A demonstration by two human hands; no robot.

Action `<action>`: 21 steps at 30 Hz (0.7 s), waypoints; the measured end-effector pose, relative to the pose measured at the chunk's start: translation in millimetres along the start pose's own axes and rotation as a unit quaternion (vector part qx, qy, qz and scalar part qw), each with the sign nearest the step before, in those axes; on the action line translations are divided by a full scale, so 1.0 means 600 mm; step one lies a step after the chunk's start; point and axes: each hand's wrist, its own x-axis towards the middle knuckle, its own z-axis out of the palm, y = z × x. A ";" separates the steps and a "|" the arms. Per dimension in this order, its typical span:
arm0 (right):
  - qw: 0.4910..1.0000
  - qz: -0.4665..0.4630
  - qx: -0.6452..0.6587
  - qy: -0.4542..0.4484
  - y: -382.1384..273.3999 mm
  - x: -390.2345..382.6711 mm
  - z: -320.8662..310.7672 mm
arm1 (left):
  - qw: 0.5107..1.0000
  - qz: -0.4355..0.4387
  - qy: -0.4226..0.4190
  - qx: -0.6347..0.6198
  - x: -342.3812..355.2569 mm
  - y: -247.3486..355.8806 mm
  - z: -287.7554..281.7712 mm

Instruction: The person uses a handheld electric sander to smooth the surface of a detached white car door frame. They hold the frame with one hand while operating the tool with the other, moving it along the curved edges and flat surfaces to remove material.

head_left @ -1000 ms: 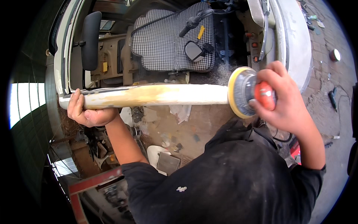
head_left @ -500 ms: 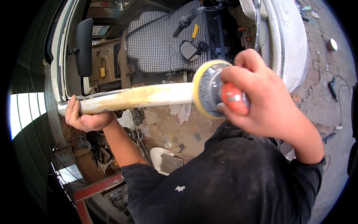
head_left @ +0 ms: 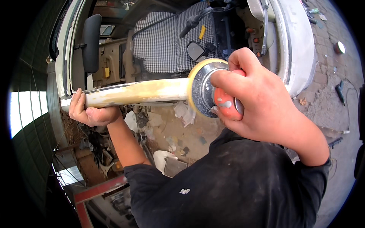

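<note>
A long, narrow, cream-white body panel smeared with yellowish filler [head_left: 133, 92] is held level across the view, in front of the open cab of a white vehicle [head_left: 296, 57]; its left end is gripped by the left hand [head_left: 89, 112], whose fingers are curled shut around it from below; the right hand [head_left: 262, 102] is closed tightly over the orange-red rounded body of a hand sander with a bright metal backing plate and a yellow foam pad [head_left: 207, 89]; the pad is pressed against the panel's right end, edge-on to the camera, so whether it is spinning cannot be told

Behind the panel a seat covered in black-and-white checked cloth [head_left: 167, 40] is seen inside the cab, with a black headrest-shaped pad [head_left: 91, 41] to its left and a small dark mirror [head_left: 195, 50] lying by the seat; below, a dirt floor littered with scraps and crumpled paper [head_left: 178, 129] is visible; the lower part of the picture is filled by the person's black shirt [head_left: 235, 186]

As to progress, the work is judged to be partway: filler is laid along most of the panel's length, but its surface is patchy, with yellow streaks and bare whitish patches side by side, so much smoothing is taken to be left; no primer or fresh paint is seen on it
</note>
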 end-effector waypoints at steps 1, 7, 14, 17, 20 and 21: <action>1.000 -0.003 -0.003 -0.012 0.000 -0.001 0.001 | 1.000 0.001 -0.001 0.003 0.002 0.002 0.000; 0.982 0.167 -0.078 0.041 0.113 -0.111 -0.036 | 0.999 -0.030 0.011 -0.021 0.000 0.012 0.001; 0.998 0.020 -0.010 0.051 0.009 -0.020 0.007 | 0.999 -0.032 0.013 -0.015 -0.004 0.010 0.001; 0.999 -0.007 -0.012 0.033 -0.017 -0.014 0.019 | 0.999 -0.031 0.011 -0.018 0.001 0.009 0.005; 0.998 0.029 -0.035 0.043 0.014 -0.052 0.007 | 1.000 -0.025 0.009 -0.007 0.000 0.011 -0.002; 0.996 0.073 -0.035 0.044 0.036 -0.076 -0.002 | 1.000 -0.025 0.011 -0.007 -0.002 0.011 -0.005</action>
